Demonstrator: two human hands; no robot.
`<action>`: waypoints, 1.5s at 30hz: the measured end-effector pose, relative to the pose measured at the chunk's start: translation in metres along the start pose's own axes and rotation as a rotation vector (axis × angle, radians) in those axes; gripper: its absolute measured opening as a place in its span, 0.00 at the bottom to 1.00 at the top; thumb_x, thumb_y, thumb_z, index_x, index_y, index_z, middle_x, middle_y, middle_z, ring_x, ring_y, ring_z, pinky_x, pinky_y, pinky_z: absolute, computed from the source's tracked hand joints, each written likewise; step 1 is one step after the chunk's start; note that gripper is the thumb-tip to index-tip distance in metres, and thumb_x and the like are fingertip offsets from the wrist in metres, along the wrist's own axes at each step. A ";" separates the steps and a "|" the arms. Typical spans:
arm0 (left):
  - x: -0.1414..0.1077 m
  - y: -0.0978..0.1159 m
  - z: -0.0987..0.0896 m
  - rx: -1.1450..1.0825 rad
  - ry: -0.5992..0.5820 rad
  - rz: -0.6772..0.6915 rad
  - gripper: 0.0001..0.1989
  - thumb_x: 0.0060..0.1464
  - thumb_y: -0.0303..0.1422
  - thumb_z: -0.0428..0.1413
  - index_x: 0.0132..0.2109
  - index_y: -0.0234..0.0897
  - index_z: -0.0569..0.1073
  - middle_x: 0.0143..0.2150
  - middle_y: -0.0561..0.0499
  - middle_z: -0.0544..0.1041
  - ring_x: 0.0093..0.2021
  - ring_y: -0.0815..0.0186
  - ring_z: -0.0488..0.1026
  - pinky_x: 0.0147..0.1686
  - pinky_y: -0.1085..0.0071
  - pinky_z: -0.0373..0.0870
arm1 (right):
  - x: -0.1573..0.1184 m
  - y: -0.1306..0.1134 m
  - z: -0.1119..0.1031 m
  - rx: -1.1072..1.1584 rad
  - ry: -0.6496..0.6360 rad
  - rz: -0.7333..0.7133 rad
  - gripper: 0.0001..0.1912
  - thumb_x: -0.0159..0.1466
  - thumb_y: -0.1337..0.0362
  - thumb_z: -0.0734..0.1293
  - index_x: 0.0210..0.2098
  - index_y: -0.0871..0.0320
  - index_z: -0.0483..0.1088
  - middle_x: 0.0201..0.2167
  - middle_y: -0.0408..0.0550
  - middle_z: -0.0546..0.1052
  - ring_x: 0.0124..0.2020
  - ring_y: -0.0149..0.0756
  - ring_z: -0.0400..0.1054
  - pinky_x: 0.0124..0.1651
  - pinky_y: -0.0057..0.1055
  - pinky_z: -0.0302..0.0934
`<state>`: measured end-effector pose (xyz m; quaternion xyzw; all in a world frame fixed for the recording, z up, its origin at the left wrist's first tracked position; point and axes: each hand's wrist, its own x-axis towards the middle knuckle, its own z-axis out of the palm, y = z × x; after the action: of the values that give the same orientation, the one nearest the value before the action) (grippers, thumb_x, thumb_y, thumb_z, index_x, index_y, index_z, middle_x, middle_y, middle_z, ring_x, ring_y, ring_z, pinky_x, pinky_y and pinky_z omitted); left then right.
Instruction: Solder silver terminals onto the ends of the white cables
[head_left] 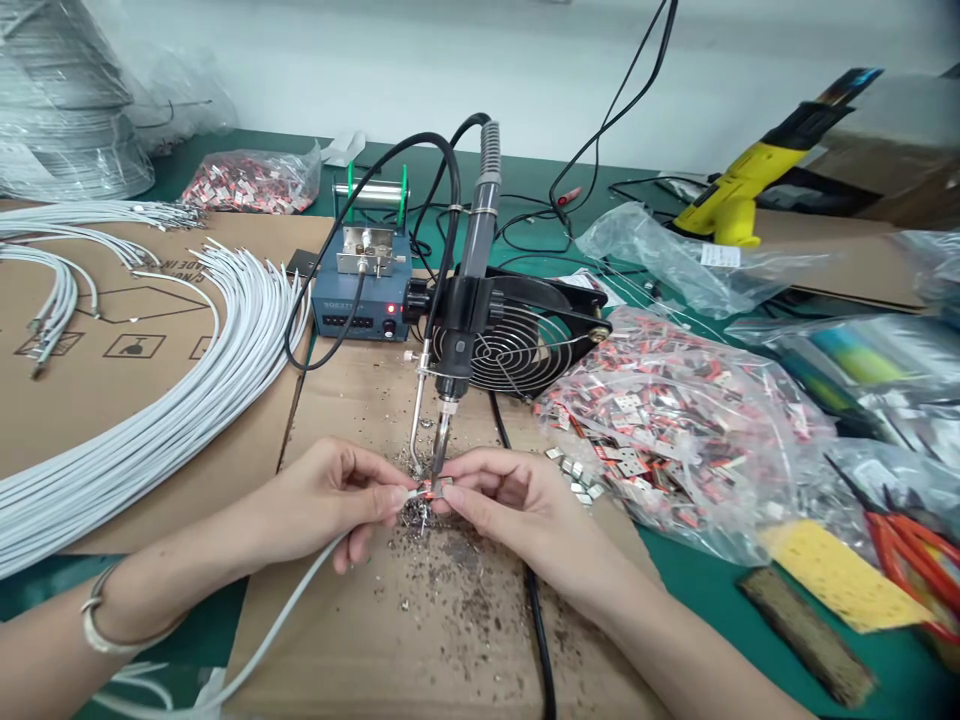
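Between the thumb and fingers of my left hand (349,500) is the end of a white cable (300,590), which trails down to the lower left. My right hand (510,495) pinches a small metal connector with red-orange plastic (433,489), and the cable end meets it. Right above stands a soldering iron (459,340), clamped upright with its tip down at the connector. A thin metal feed tube (418,415) runs down beside the tip. Fingers partly hide the connector, so the exact contact cannot be made out.
A blue solder feeder (360,300) with a solder spool (375,193) and a black fan (525,345) stand behind. Bundled white cables (187,400) lie left. Rightward are a bag of connectors (660,430), a yellow sponge (844,575), orange-handled pliers (911,550) and a yellow heat gun (739,185).
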<state>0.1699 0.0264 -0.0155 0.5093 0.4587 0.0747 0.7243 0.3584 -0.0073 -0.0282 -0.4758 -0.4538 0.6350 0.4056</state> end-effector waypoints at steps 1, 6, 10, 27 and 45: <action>0.000 0.000 0.000 0.007 0.001 -0.001 0.24 0.46 0.43 0.55 0.47 0.30 0.72 0.18 0.58 0.64 0.13 0.82 0.61 0.12 0.87 0.59 | -0.001 0.000 -0.001 0.018 -0.010 0.007 0.09 0.51 0.64 0.72 0.30 0.59 0.72 0.25 0.45 0.78 0.27 0.28 0.72 0.31 0.23 0.63; 0.000 0.001 0.000 -0.021 -0.007 0.014 0.22 0.46 0.41 0.55 0.46 0.31 0.72 0.21 0.58 0.65 0.13 0.82 0.61 0.11 0.87 0.59 | -0.003 -0.001 -0.004 0.083 -0.044 0.043 0.08 0.52 0.64 0.72 0.31 0.59 0.73 0.26 0.45 0.78 0.28 0.27 0.72 0.34 0.21 0.64; -0.002 0.001 0.001 -0.068 -0.027 0.019 0.20 0.47 0.40 0.55 0.46 0.33 0.72 0.19 0.59 0.65 0.12 0.83 0.60 0.11 0.88 0.59 | -0.002 0.000 -0.005 0.129 -0.066 0.053 0.08 0.53 0.64 0.72 0.31 0.59 0.73 0.26 0.44 0.78 0.28 0.24 0.72 0.34 0.18 0.64; -0.003 0.008 0.004 -0.006 0.017 -0.082 0.24 0.51 0.40 0.52 0.53 0.34 0.68 0.15 0.59 0.64 0.12 0.82 0.60 0.12 0.88 0.59 | -0.002 0.000 -0.004 0.123 -0.046 0.059 0.08 0.52 0.65 0.73 0.30 0.60 0.73 0.26 0.46 0.79 0.28 0.24 0.72 0.32 0.16 0.63; 0.000 0.000 0.002 -0.058 -0.012 -0.018 0.25 0.46 0.42 0.56 0.52 0.35 0.70 0.18 0.59 0.65 0.12 0.82 0.61 0.11 0.87 0.60 | -0.001 0.003 -0.007 0.147 -0.097 0.027 0.07 0.54 0.64 0.72 0.32 0.59 0.73 0.27 0.45 0.79 0.29 0.22 0.73 0.33 0.14 0.64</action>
<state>0.1714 0.0255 -0.0152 0.4843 0.4568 0.0784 0.7421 0.3647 -0.0077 -0.0316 -0.4194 -0.4186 0.6943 0.4086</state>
